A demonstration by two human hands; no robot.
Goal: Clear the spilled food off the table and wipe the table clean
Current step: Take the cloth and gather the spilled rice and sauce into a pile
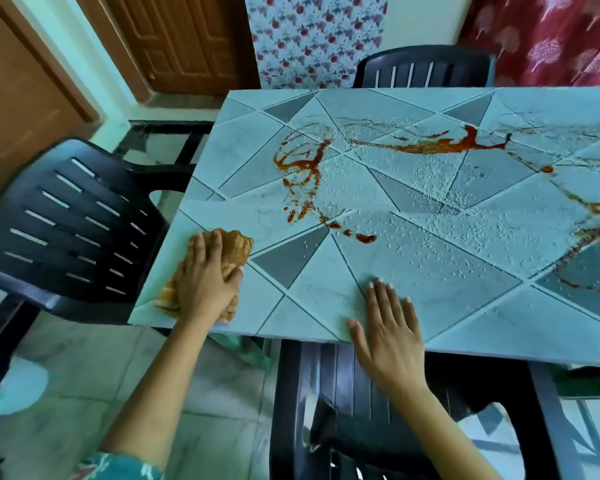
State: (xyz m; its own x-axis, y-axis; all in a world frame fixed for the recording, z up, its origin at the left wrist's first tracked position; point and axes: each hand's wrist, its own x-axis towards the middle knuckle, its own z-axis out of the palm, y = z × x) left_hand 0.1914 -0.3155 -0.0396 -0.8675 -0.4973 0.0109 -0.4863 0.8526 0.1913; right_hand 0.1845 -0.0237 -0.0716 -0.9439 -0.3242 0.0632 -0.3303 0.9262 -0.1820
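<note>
Your teal patterned sleeve (118, 467) shows at the bottom of the frame, above a dark plastic chair (343, 393) tucked under the near edge of the table (326, 289).

Your right hand (387, 327) lies flat on the tabletop at that near edge, fingers straight and slightly spread, holding nothing.

To its left, your left hand (207, 275) presses down on a crumpled orange-brown cloth (236, 247) at the table's near left corner. The fingers are stretched forward over the cloth rather than closed around it, and the thumb rests against its right side. One end of the cloth (168, 296) pokes out behind the wrist near the table's left edge.

Beyond both hands the spill is untouched. A trail of red sauce (305, 164) loops across the middle left of the geometric grey-and-white top, with drops running toward the cloth, and a longer streak (458, 143) crosses the far middle. More sauce (593, 216) smears the right side. White rice grains (430, 174) are scattered thickly between the streaks.

A second dark chair (66, 230) stands beside the table's left edge, and a third (423, 67) at the far side. Behind them hang a floral curtain (316, 36) and a red patterned one (548, 36).
</note>
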